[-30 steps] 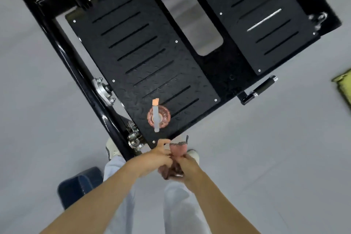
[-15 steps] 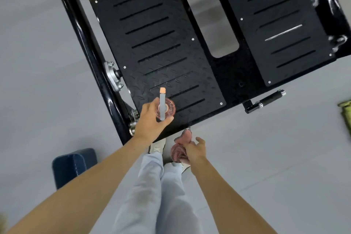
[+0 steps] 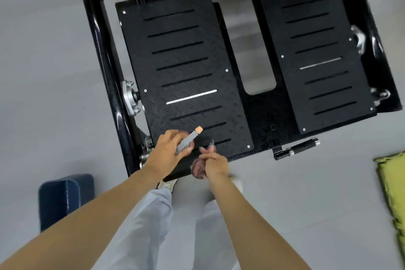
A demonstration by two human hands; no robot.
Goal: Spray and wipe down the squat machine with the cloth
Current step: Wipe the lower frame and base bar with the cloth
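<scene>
Black steel footplate [image 3: 186, 68] of the squat machine [image 3: 94, 50] lies just beyond both hands. The left hand [image 3: 166, 153] grasps the spray bottle [image 3: 186, 141], and its orange nozzle tip points away over the plate. The right hand [image 3: 215, 163], just beside the left one, holds the reddish patterned cloth [image 3: 198, 169] bunched at the near edge of the plate. A blue pad [image 3: 63, 199] stands on the floor, behind the left hand.

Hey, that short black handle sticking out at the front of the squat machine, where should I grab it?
Take the handle round its black middle, between the chrome collars, coming from above on the floor side. Its left end joins a bracket and the footplate sits behind it, so that side looks most open.
</scene>
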